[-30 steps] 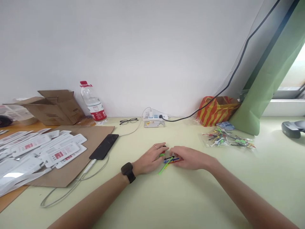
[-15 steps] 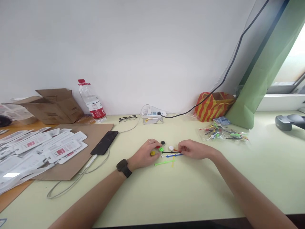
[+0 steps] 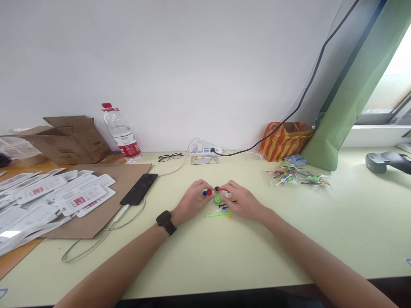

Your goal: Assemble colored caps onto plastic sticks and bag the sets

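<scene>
Between the thumb and fingers of my left hand (image 3: 192, 200) is a small red disc (image 3: 209, 192). A blue disc (image 3: 204, 193) shows beside it, partly hidden by the hand. My right hand (image 3: 243, 201) pinches a thin red plastic arrow (image 3: 222, 189), whose free end points left toward the red disc. A black disc (image 3: 216, 188), a green disc (image 3: 217, 199) and a white disc (image 3: 228, 195) lie between the hands. Nearer to me are a blue arrow (image 3: 225, 208) and a light green arrow (image 3: 218, 215). Black, white and yellow sticks are partly covered by my right hand.
Bags of coloured pieces (image 3: 297, 176) lie to the right, before a striped bag (image 3: 285, 141). On the left are a phone (image 3: 139, 189) with its cable, cardboard (image 3: 136, 170) with white packages, and a bottle (image 3: 123, 137). Glasses (image 3: 170, 157) and a power strip (image 3: 205, 149) sit by the wall.
My left hand has picked up the red disc from the table. My right hand has lifted the red arrow and moved left, closer to my left hand.
</scene>
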The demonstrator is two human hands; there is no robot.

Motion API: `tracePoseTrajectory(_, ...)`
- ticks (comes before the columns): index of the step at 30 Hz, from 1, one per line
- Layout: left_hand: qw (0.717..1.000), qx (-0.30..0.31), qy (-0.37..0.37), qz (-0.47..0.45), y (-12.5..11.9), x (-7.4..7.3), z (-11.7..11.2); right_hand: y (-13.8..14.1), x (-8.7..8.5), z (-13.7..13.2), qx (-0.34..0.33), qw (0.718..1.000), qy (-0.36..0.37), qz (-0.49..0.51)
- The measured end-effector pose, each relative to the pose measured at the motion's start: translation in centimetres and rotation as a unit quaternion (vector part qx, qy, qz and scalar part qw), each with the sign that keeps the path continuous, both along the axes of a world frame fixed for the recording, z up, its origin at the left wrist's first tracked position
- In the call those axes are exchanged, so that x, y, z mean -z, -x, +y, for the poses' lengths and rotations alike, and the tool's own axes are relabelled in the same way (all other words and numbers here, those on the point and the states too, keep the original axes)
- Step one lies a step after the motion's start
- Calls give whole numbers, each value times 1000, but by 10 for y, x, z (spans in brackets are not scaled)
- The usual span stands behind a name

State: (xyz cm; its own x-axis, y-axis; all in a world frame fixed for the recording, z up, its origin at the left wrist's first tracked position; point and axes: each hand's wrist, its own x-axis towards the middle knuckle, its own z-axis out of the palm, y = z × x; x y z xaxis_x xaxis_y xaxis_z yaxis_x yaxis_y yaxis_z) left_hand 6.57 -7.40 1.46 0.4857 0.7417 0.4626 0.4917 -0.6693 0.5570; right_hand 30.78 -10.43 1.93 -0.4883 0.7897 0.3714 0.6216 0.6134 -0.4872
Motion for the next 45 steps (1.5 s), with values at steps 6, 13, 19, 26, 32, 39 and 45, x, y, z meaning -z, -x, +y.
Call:
tracePoseTrajectory(6,977,-37,85,-191,-3,6,6,7,9,2,-9,994,-56,-93)
tracePoseTrajectory(13,924,-28,250,-288,-13,0,-7,-19,-3,11,94,983,-24,-155)
tracePoseTrajectory(19,917,-35,283,-279,-16,1,-11,-22,-8,11,99,994,-3,38)
tracePoseTrajectory(26,925,5,262,-275,-21,3,-15,-1,-6,1,-63,985,-27,159)
tracePoseTrajectory(32,924,56,251,-282,-23,2,-19,15,-4,-12,-75,976,10,205)
tracePoseTrajectory(39,940,86,229,-240,-25,-6,-30,17,-1,-12,-69,977,-4,202)
tracePoseTrajectory(45,956,65,178,-222,-23,-4,-29,17,0,-12,-25,980,-19,197)
